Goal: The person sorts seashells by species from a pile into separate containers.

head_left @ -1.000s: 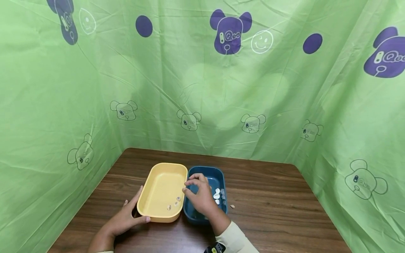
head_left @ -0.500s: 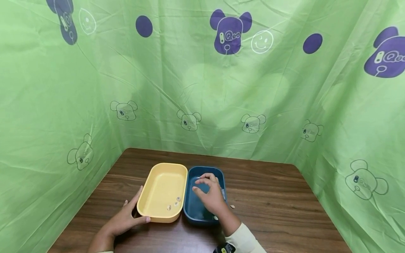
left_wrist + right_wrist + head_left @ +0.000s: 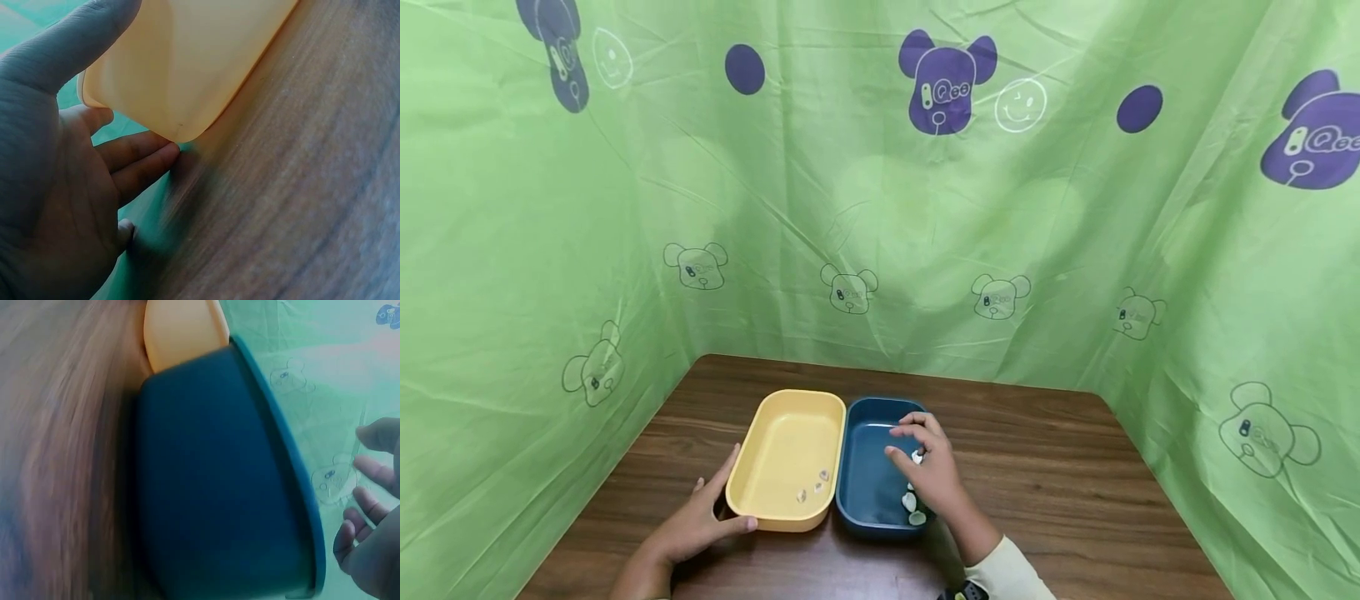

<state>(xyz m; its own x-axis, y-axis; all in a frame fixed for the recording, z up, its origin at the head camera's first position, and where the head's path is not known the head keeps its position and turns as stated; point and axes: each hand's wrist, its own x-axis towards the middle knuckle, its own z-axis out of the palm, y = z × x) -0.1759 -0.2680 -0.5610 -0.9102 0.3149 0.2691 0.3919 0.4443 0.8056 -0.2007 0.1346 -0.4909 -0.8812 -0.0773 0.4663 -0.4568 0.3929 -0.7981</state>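
Note:
Three small seashells [image 3: 817, 487] lie in the near right part of a yellow plastic tray [image 3: 790, 401]. My left hand [image 3: 695, 525] rests against the tray's near left corner, its thumb on the front rim and its straight fingers touching the left side. Against the yellow tray's right side stands a dark blue tray [image 3: 872, 467] with several white shells [image 3: 909, 502] along its right side. Above that side hovers my right hand [image 3: 938, 475], fingers loosely bent, thumb and fingertips apart, nothing visible between them. My right hand hides part of the blue tray and perhaps more shells.
Both trays stand on a dark wood-grain table [image 3: 1060, 500]. Green printed curtains [image 3: 880, 208] hang behind the table and on both sides.
My right hand has moved right, from the yellow tray's edge to the blue tray's right side. A small shell on the table right of the blue tray is now hidden. The left hand stays put.

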